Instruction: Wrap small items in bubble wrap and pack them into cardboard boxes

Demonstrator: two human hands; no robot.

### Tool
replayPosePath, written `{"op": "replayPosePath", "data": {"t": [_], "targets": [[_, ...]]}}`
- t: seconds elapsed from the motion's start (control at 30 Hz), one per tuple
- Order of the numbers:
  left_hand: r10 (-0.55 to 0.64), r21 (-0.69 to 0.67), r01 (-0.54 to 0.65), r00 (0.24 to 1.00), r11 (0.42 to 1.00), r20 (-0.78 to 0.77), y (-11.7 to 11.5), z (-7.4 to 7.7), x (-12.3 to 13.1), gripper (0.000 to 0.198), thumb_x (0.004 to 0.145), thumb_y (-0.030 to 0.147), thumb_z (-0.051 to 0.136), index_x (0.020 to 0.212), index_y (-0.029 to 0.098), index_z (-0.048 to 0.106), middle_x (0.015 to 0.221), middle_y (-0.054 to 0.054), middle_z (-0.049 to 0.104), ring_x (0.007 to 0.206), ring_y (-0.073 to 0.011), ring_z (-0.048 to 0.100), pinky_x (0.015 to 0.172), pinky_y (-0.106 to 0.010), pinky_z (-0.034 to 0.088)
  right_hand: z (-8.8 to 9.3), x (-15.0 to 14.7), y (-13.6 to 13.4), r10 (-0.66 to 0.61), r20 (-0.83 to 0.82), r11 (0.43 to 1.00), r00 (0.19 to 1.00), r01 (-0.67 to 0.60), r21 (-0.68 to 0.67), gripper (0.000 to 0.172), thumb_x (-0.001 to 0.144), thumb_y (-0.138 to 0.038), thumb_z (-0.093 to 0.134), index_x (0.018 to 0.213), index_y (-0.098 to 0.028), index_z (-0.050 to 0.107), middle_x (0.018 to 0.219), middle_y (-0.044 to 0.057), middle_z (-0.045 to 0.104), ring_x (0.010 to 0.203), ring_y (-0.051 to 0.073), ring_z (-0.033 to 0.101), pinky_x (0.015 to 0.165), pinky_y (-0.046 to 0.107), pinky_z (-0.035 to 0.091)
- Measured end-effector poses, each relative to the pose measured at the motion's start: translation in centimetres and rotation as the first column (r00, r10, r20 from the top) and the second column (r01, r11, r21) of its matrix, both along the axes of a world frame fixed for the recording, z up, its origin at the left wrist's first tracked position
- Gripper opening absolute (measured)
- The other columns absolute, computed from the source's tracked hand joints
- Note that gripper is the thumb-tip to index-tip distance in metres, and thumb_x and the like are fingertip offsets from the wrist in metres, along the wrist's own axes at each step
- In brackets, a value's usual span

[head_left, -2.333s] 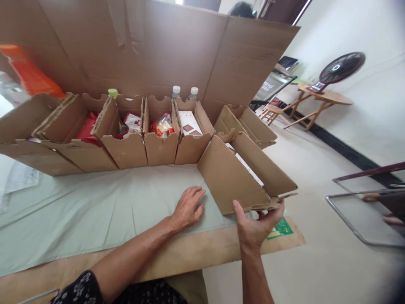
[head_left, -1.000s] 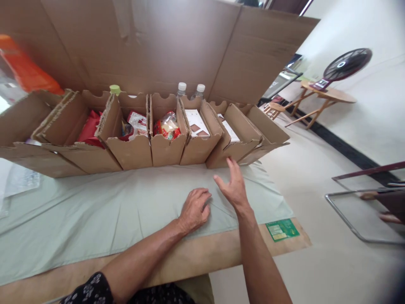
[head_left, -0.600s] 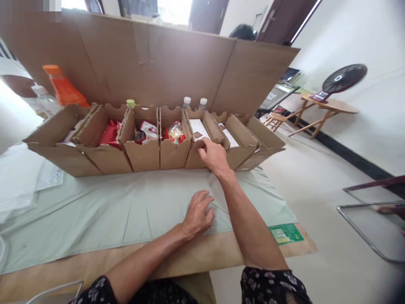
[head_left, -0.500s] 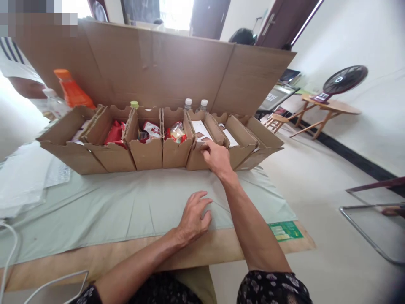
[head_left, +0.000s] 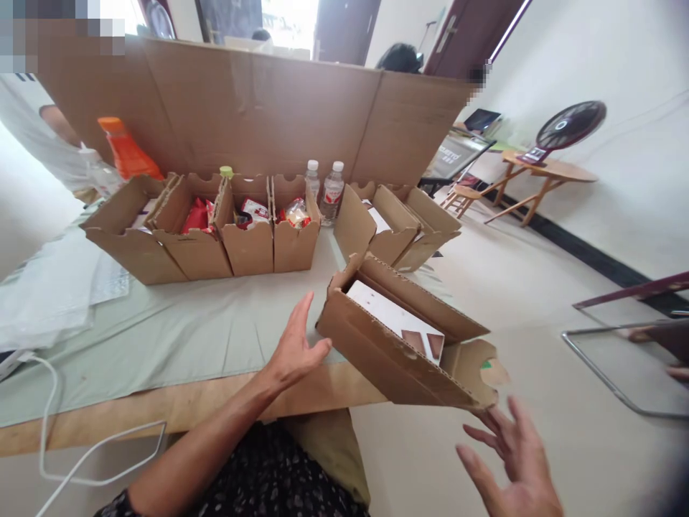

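An open-topped cardboard box (head_left: 377, 345) stands out from the row, turned at an angle across the front right of the table and jutting past its edge. Inside lies a white carton (head_left: 398, 316) with brown squares printed at one end. My left hand (head_left: 295, 350) is open beside the box's left end, thumb spread, apparently just short of the cardboard. At the box's near right end is my right hand (head_left: 509, 452), fingers spread; whether the fingertips touch the cardboard is hard to tell.
Several cardboard boxes (head_left: 199, 251) holding packets stand in a row along a tall cardboard panel (head_left: 258, 108). Two water bottles (head_left: 332, 197) show in the row's gap. An orange bottle (head_left: 126, 151) stands behind. Plastic bags (head_left: 48, 301) and a white cable (head_left: 48, 409) lie left.
The box with the white carton has come out of the row toward me and turned. My right hand has moved down and right and opened; my left has shifted slightly left.
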State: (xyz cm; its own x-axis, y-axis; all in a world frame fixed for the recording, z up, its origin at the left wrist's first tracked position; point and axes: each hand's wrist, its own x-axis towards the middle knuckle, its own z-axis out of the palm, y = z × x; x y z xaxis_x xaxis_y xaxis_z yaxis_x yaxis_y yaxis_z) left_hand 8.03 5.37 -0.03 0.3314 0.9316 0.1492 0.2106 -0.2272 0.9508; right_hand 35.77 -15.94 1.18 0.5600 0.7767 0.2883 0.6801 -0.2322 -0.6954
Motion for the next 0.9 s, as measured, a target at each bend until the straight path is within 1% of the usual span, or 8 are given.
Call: {"op": "replayPosePath", "data": {"t": [0.1, 0.17, 0.27, 0.4, 0.53, 0.63, 0.73, 0.9], "targets": [[-0.095, -0.034, 0.098, 0.992, 0.995, 0.088, 0.4, 0.0, 1.7, 0.087, 0.079, 0.022, 0.065, 0.159, 0.02, 0.031, 0.164, -0.016, 0.041, 0.15, -0.0359, 0.041, 0.122, -0.058, 0.038, -0.4, -1.7, 2.7, 0.027, -0.012, 0.999, 1.0, -0.028, -0.04, 0.078, 0.077, -0.064, 0.071, 0.141, -0.023, 0.055, 0.115, 0.013, 0.073, 0.091, 0.033, 0.075, 0.078, 0.048, 0.062], [-0.058, -0.04, 0.063, 0.992, 0.997, 0.116, 0.1, -0.5, 1.4, 0.083, 0.079, 0.023, 0.065, 0.157, 0.019, 0.035, 0.159, -0.016, 0.047, 0.144, -0.0346, 0.049, 0.12, -0.055, 0.042, 0.0, -3.3, 5.7, 0.065, -0.001, 0.998, 0.998, -0.065, 0.006, 0.064, 0.081, -0.06, 0.07, 0.132, -0.022, 0.059, 0.11, 0.011, 0.074, 0.096, 0.031, 0.073, 0.084, 0.046, 0.061], [0.149, -0.067, -0.142, 0.982, 0.988, 0.113, -0.6, -1.4, -1.0, 0.078, 0.082, 0.029, 0.067, 0.154, 0.019, 0.038, 0.156, -0.017, 0.05, 0.137, -0.0338, 0.056, 0.113, -0.052, 0.05, 0.4, -5.3, 11.1, 0.176, 0.024, 0.977, 0.984, -0.178, 0.116, 0.059, 0.085, -0.053, 0.069, 0.132, -0.019, 0.058, 0.119, 0.013, 0.071, 0.109, 0.031, 0.069, 0.095, 0.047, 0.057], [0.402, -0.003, -0.404, 0.908, 0.915, 0.119, 0.7, -1.4, -4.9, 0.071, 0.085, 0.028, 0.066, 0.152, 0.022, 0.041, 0.149, -0.013, 0.057, 0.132, -0.029, 0.06, 0.111, -0.047, 0.052, 0.0, -7.3, 19.4, 0.356, -0.017, 0.923, 0.935, -0.348, 0.164, 0.047, 0.084, -0.05, 0.068, 0.118, -0.019, 0.062, 0.102, 0.011, 0.073, 0.092, 0.027, 0.069, 0.082, 0.042, 0.059], [0.485, 0.021, -0.498, 0.851, 0.867, 0.202, 3.7, -0.9, -7.1, 0.068, 0.086, 0.026, 0.063, 0.151, 0.02, 0.043, 0.15, -0.014, 0.055, 0.138, -0.0285, 0.055, 0.114, -0.047, 0.05, -1.6, -9.7, 25.6, 0.46, -0.108, 0.883, 0.881, -0.442, 0.155, 0.051, 0.081, -0.047, 0.067, 0.121, -0.018, 0.058, 0.102, 0.011, 0.072, 0.085, 0.024, 0.069, 0.077, 0.041, 0.06], [0.518, 0.003, -0.53, 0.831, 0.848, 0.203, 4.4, -1.5, -8.5, 0.067, 0.087, 0.025, 0.062, 0.151, 0.021, 0.043, 0.152, -0.015, 0.054, 0.139, -0.0294, 0.054, 0.111, -0.048, 0.052, -3.3, -10.8, 25.6, 0.422, -0.132, 0.898, 0.897, -0.395, 0.192, 0.06, 0.082, -0.046, 0.067, 0.133, -0.018, 0.055, 0.119, 0.014, 0.071, 0.098, 0.026, 0.07, 0.082, 0.043, 0.06], [0.551, 0.029, -0.555, 0.83, 0.831, 0.085, 3.5, -2.3, -10.1, 0.057, 0.087, 0.023, 0.062, 0.143, 0.022, 0.053, 0.15, -0.013, 0.056, 0.135, -0.0305, 0.057, 0.106, -0.048, 0.056, -4.1, -10.8, 22.4, 0.324, -0.101, 0.934, 0.941, -0.301, 0.194, 0.058, 0.089, -0.045, 0.064, 0.14, -0.019, 0.055, 0.133, 0.017, 0.068, 0.11, 0.028, 0.07, 0.083, 0.043, 0.059], [0.484, 0.095, -0.479, 0.874, 0.873, -0.046, 1.7, -3.2, -12.9, 0.037, 0.086, 0.019, 0.058, 0.122, 0.02, 0.068, 0.14, -0.013, 0.065, 0.129, -0.0297, 0.062, 0.096, -0.044, 0.061, -1.2, -12.6, 19.0, 0.317, 0.095, 0.928, 0.944, -0.329, 0.177, 0.026, 0.095, -0.039, 0.064, 0.112, -0.022, 0.075, 0.103, 0.01, 0.079, 0.096, 0.028, 0.075, 0.095, 0.049, 0.056]]}}
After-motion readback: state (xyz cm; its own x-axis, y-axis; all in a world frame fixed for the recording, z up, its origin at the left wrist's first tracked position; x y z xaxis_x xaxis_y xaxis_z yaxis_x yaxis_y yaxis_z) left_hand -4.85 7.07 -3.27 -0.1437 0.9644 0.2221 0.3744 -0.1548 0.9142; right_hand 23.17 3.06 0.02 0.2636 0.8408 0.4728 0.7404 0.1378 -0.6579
